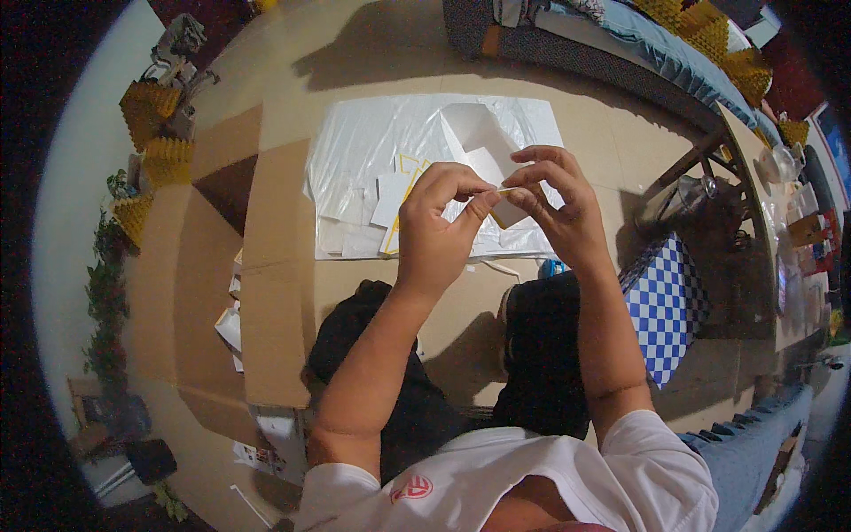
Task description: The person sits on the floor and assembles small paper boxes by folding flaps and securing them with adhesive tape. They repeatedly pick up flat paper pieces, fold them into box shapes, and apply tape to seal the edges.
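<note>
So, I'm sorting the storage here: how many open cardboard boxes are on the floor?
1: the cardboard box lies on the floor left of the left hand, flaps spread. Others may be hidden out of view.

An open brown box [266, 266] lies on the floor to my left, white cards [229, 326] inside.

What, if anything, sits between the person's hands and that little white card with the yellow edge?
Nothing visible: the left hand and right hand both pinch the small white card directly, above the plastic sheet.
</note>
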Demonstrator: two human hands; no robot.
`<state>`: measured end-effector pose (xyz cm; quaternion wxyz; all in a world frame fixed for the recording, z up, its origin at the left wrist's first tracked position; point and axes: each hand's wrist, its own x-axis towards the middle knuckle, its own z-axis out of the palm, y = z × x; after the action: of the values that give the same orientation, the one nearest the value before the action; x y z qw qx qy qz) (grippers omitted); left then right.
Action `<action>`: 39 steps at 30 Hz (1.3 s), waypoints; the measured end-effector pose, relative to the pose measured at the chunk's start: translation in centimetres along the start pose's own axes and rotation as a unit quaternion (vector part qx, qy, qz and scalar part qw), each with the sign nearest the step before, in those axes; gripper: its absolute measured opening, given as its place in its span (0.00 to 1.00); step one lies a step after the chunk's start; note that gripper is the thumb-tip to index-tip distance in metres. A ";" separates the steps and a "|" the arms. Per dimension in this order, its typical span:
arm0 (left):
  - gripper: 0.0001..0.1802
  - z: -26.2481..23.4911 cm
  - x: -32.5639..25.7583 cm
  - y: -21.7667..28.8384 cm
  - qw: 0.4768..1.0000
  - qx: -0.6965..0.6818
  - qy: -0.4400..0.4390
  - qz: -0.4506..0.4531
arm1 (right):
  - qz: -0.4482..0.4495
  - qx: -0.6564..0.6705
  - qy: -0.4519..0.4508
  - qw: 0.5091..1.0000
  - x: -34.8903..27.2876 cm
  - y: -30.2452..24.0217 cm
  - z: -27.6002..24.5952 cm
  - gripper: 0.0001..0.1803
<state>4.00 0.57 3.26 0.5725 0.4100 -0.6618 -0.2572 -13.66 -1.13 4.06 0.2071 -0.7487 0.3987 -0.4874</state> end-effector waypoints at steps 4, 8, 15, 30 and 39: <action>0.05 -0.1 0.0 0.0 1.000 0.003 0.010 0.027 | 0.000 -0.033 0.005 0.999 -0.2 -0.2 -0.4 0.08; 0.04 -0.5 0.0 -0.4 0.999 0.010 -0.003 0.036 | -0.072 -0.073 -0.008 0.995 0.0 0.0 -1.2 0.06; 0.08 -2.1 0.1 -1.9 0.924 -0.311 0.055 -0.215 | 0.024 0.220 0.093 0.971 0.2 1.6 -1.7 0.16; 0.20 -6.8 -0.2 -8.0 0.758 -0.633 -0.077 -0.137 | 0.109 0.425 -0.005 0.899 -0.4 3.0 -2.9 0.30; 0.21 -4.7 -1.1 -9.9 0.952 -0.250 -0.008 -0.176 | 0.112 0.421 -0.070 0.897 -0.8 0.6 -2.0 0.23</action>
<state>11.01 -3.17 -4.33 0.5968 0.3617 -0.4983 -0.5145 -15.83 -0.73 4.04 0.5839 -0.5737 0.2220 -0.5297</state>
